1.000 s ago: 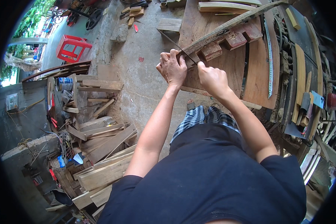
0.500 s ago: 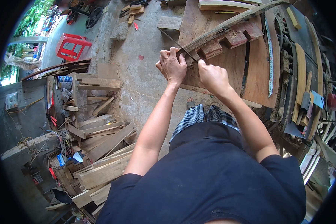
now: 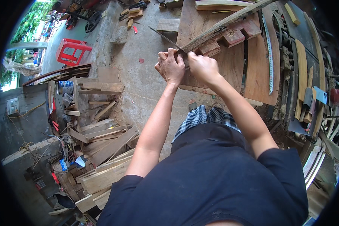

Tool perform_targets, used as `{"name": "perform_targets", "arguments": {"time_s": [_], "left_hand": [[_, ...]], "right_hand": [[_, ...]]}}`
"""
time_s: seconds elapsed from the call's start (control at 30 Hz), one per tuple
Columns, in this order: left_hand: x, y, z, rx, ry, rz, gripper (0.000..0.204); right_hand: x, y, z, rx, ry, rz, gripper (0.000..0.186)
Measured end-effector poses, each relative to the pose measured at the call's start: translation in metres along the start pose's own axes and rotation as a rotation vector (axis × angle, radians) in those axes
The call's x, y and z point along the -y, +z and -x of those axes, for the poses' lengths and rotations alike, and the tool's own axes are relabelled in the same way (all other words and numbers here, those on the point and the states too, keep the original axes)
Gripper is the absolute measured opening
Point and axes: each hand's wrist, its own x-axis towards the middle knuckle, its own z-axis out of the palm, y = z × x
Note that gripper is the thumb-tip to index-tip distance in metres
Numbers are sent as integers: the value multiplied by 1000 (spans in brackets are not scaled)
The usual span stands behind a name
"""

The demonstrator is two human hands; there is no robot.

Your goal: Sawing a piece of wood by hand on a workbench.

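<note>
Head view: a thin dark blade [image 3: 164,37] was clenched by one end in the right hand [image 3: 204,68], slanting to the upper left. Just left of that grip, a long wooden strip [image 3: 226,23] was grasped near its end by the left hand [image 3: 171,67]. Beyond, reddish blocks [image 3: 233,37] were set above a brown board [image 3: 229,60].

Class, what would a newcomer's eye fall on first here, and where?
Probably the bright red plastic stool, upper left. Next, at top centre, the right hand grips a slender dark tool at the near end of a long brown wooden strip, the left hand close beside.
</note>
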Motion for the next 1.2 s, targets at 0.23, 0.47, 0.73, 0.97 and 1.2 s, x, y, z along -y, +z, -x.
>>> {"name": "perform_targets", "arguments": {"time_s": [0.23, 0.47, 0.73, 0.97, 1.2], "left_hand": [[13, -2, 3, 37, -60, -38, 20], [3, -1, -2, 32, -16, 4, 21], [12, 0, 3, 14, -19, -23, 21], [8, -1, 2, 20, -18, -22, 22], [8, 4, 2, -22, 27, -39, 20]], "right_hand": [[11, -17, 27, 123, 25, 77, 14], [13, -7, -12, 69, 35, 41, 14], [7, -19, 36, 134, 86, 81, 15], [11, 1, -3, 30, 22, 11, 13], [8, -17, 18, 136, 88, 78, 14]]}}
